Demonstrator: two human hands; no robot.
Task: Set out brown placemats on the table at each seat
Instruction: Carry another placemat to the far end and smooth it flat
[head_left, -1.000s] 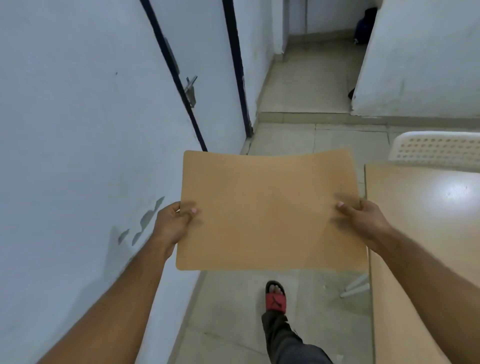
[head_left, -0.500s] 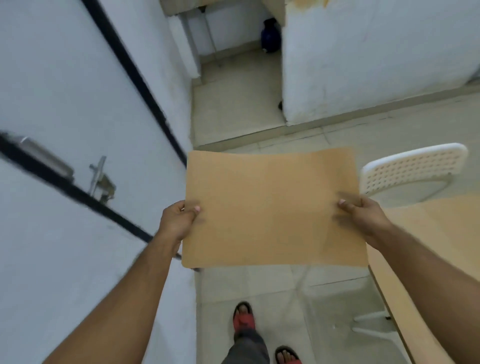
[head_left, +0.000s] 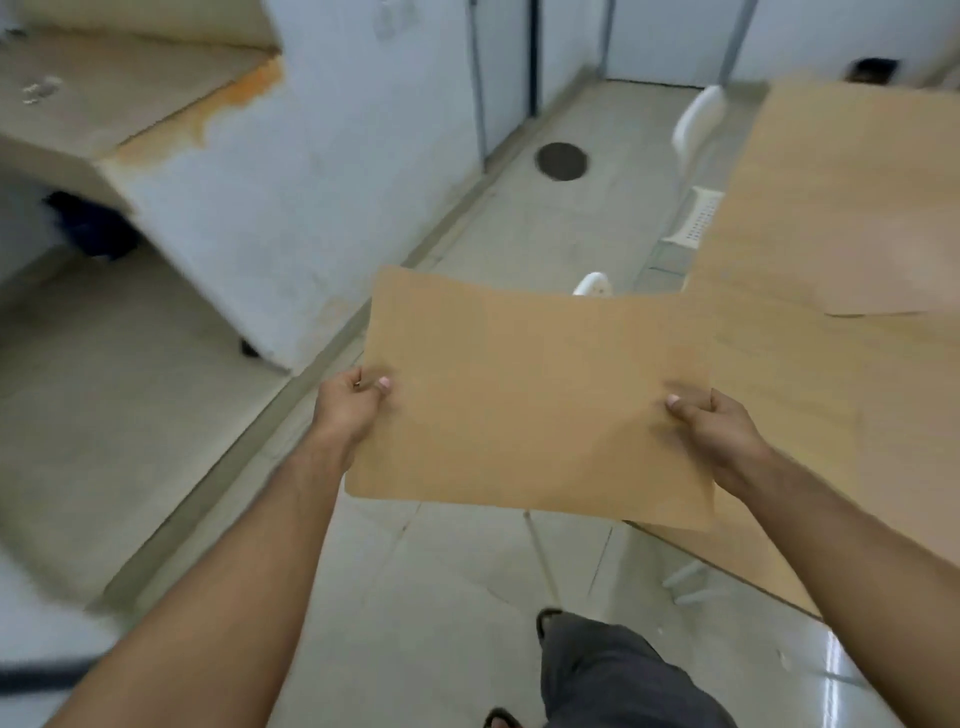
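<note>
A flat brown rectangular placemat (head_left: 530, 400) is held level, its 3 o'clock side over the light wooden table (head_left: 841, 395). The left hand (head_left: 348, 410) grip pinches its 9 o'clock edge, and the right hand (head_left: 714, 431) grip pinches its 3 o'clock edge.

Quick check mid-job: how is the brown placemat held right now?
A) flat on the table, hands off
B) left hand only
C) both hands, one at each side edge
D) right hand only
C: the left hand pinches the placemat at its left edge, the right hand at its right edge.
</note>
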